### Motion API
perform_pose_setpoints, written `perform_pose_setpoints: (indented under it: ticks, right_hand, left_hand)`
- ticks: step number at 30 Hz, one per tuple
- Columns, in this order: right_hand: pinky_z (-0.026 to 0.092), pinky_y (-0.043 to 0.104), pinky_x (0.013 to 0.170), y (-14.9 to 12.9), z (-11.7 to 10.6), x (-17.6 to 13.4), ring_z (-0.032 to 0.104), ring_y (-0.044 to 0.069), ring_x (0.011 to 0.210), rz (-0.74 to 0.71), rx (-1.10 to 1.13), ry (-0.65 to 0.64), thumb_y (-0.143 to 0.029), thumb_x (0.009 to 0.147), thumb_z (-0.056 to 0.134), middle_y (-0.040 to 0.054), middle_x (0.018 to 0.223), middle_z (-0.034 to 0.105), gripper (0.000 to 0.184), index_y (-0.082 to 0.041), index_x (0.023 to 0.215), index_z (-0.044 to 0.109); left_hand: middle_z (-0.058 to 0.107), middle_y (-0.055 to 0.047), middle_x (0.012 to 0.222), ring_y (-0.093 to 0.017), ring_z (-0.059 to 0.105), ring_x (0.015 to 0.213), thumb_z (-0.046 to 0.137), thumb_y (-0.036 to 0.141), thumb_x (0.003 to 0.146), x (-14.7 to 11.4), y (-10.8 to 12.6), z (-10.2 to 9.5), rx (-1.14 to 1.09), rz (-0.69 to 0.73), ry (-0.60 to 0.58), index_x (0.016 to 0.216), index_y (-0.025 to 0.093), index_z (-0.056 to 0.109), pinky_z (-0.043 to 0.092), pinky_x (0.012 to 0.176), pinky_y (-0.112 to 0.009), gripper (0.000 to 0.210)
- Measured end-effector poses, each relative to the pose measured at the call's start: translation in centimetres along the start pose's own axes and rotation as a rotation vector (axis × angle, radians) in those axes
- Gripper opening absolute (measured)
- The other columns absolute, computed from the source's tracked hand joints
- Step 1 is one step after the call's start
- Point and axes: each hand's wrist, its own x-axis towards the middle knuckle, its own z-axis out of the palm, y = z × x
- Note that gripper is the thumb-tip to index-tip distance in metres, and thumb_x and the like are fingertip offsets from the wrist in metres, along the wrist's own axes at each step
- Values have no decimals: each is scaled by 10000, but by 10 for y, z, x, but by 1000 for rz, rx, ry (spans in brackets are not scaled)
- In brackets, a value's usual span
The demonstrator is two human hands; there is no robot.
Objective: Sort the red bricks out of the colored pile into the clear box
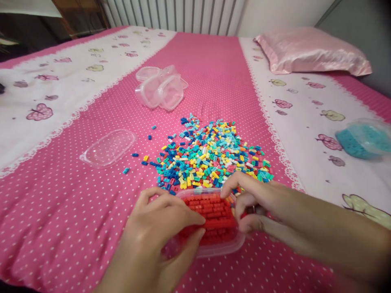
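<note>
A clear plastic container (pixel 224 249) sits on the bed in front of me, with red toy building bricks (pixel 210 209) packed in neat rows inside it. My left hand (pixel 165 224) reaches over its left side, thumb and forefinger pinched at the end of a red row in the middle. At the right end, my right hand (pixel 253 203) has its forefinger down by the bricks and the rim. A bit of red shows between its curled fingers and thumb. Just behind the container spreads a heap of small multicoloured building bricks (pixel 207 152).
A clear lid (pixel 108 147) lies to the left of the heap. Several empty clear containers (pixel 161 89) are grouped farther back. On the right stands a container of blue-green bricks (pixel 357 140). A pink pillow (pixel 314 51) rests at the back right of the pink dotted bedspread (pixel 210 53).
</note>
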Motion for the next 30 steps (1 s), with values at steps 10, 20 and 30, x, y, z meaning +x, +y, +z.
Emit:
perform_pose_setpoints:
  ticks: [10, 20, 30]
  right_hand:
    - [438, 249, 649, -6, -12, -7, 633, 144, 746, 63, -73, 3, -138, 968, 502, -20, 865, 688, 131, -253, 1024, 474]
    - [401, 248, 611, -6, -15, -6, 603, 146, 713, 2, -183, 30, -164, 965, 517, -21, 795, 672, 114, -243, 903, 571]
    - [463, 252, 670, -11, -13, -1, 691, 149, 770, -71, -271, -34, -91, 935, 478, -12, 895, 772, 315, -251, 970, 748]
  left_hand:
    - [725, 82, 800, -214, 562, 830, 706, 160, 773, 10, 9, 3, 215, -113, -243, 777, 305, 686, 233, 833, -413, 147]
    - [739, 70, 757, -216, 537, 760, 728, 252, 810, 23, 3, -5, 224, -39, -369, 690, 306, 707, 261, 842, -420, 133]
    - [700, 28, 696, -204, 523, 732, 615, 359, 901, 16, -5, -4, 219, -8, -354, 709, 318, 718, 338, 898, -415, 221]
